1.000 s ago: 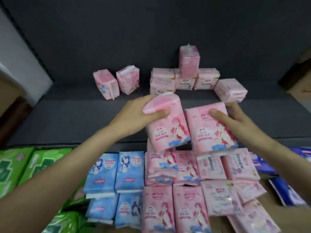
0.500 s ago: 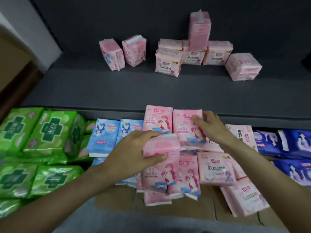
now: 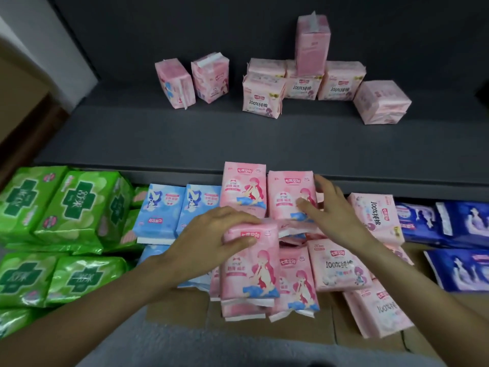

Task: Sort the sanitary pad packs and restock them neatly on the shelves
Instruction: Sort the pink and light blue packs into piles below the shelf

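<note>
Hidden or unclear: several pink packs in the middle pile lie under others, with only edges and white flaps showing; the navy packs (image 3: 465, 223) are cut off at the right edge, and one green pack at the lower left corner. Small print on the wrappers cannot be read.

Surface and room: a dark grey shelf (image 3: 158, 139) with a dark back wall; a pale wall at far left. At the shelf's rear, two pink packs stand tilted at left (image 3: 175, 83), and a cluster of pale pink "100%" packs (image 3: 262, 98) sits to their right, one tall pink pack (image 3: 313, 45) upright on top. Below the shelf's front lip, on cardboard (image 3: 180, 308): green packs (image 3: 76, 205) at left, light blue packs (image 3: 161, 210) beside them, pink packs in the centre, navy at right.

Hands: the left hand (image 3: 211, 241) grips the top end of a pink pack with a cartoon girl (image 3: 250, 266), fingers curled over its upper edge, thumb on its face. The right hand (image 3: 328, 207) rests with fingers spread and nearly straight against a matching upright pink pack (image 3: 288, 194), which stands just beside another (image 3: 243, 186) at the shelf lip.
</note>
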